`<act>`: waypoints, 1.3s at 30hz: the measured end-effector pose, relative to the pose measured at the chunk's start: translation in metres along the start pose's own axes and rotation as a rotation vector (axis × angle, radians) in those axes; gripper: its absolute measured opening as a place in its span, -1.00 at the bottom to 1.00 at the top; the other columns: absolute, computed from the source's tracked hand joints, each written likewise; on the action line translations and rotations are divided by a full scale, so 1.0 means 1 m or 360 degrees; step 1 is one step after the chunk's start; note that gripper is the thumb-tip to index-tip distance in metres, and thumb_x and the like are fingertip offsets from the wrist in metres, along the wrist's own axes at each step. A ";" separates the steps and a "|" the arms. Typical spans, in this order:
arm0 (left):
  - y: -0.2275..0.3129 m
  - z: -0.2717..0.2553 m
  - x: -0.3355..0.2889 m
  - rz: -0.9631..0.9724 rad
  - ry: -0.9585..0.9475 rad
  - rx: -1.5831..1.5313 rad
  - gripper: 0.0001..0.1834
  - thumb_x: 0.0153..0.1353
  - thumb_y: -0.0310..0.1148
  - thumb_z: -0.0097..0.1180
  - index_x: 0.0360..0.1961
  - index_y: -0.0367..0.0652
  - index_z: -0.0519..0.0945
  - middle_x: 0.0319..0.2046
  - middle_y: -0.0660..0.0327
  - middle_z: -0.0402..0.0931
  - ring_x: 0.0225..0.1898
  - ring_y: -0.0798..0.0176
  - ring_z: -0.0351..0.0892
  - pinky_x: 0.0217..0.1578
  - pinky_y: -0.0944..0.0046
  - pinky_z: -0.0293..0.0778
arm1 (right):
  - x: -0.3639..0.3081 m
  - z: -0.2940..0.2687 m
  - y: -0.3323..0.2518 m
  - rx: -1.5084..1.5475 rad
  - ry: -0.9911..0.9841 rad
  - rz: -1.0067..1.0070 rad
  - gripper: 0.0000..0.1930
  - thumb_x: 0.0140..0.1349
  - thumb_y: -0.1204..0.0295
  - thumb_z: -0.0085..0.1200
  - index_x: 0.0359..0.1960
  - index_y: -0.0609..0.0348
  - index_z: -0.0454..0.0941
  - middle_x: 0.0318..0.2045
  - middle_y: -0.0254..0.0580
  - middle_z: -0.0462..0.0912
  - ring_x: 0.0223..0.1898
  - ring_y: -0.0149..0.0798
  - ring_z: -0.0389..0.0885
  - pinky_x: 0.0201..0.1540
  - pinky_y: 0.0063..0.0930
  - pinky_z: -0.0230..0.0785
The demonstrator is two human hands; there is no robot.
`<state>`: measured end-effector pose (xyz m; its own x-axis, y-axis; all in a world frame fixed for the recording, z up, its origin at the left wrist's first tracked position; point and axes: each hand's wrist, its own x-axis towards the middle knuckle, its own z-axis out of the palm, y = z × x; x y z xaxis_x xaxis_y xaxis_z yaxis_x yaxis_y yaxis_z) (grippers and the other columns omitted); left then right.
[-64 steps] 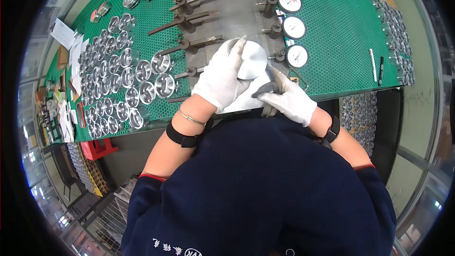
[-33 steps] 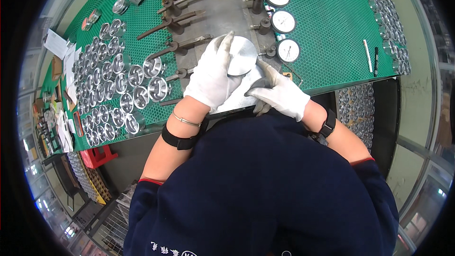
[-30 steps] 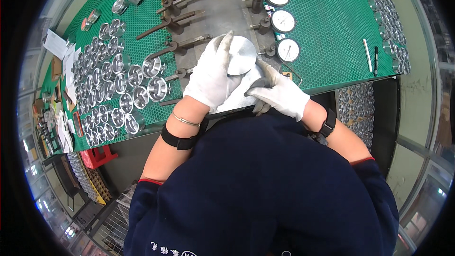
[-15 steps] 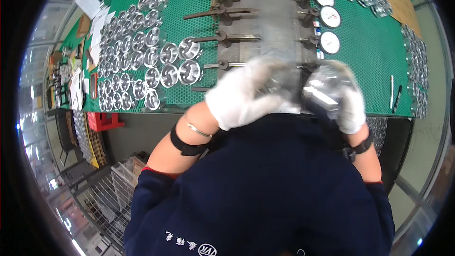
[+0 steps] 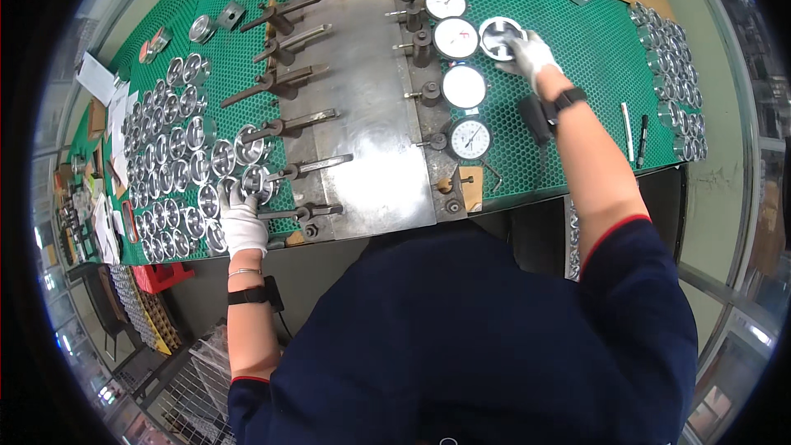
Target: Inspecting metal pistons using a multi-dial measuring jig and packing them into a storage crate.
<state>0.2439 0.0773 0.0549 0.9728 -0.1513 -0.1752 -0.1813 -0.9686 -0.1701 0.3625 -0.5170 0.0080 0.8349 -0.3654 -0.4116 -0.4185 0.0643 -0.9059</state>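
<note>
My white-gloved right hand [image 5: 534, 58] is closed on the edge of a shiny metal piston [image 5: 500, 38], whose hollow side shows. It is over the green mat, just right of the dial gauges [image 5: 456, 38]. On the left, my gloved left hand [image 5: 242, 221] has its fingers bent around another piston [image 5: 228, 190] at the near end of the piston group. The glove partly hides that piston. Between my hands lies a steel plate [image 5: 371, 132] with a bare, shiny surface, lined on both sides by clamp-like metal posts [image 5: 306, 165].
Several pistons [image 5: 176, 144] stand in rows at the left, with others [image 5: 676, 74] at the far right. A hex key [image 5: 493, 175], a white stick [image 5: 627, 132] and a black pen [image 5: 642, 140] lie on the green mat [image 5: 560, 165]. The bench's front edge runs before me.
My hands have parted from over the near end of the plate. The right has gone right and farther away with a piston; the left has reached the left-hand pistons. The view has shifted too.
</note>
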 end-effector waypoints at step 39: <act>0.150 -0.137 -0.002 0.0964 0.0247 -0.0783 -0.19 0.01 -0.20 0.32 0.28 -0.22 0.29 0.11 -0.07 0.38 0.14 -0.18 0.38 0.14 0.00 0.36 | -0.268 0.136 -0.059 -0.1704 -0.0914 -0.1110 -0.08 0.04 0.26 0.27 0.42 0.18 0.04 0.14 0.20 0.44 0.00 0.21 0.56 0.03 -0.14 0.47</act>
<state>0.2342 -0.0949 0.1627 0.7410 -0.6701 0.0428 -0.6358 -0.6797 0.3659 0.2127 -0.2964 0.1584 0.9002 0.4149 -0.1321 0.2893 -0.7966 -0.5308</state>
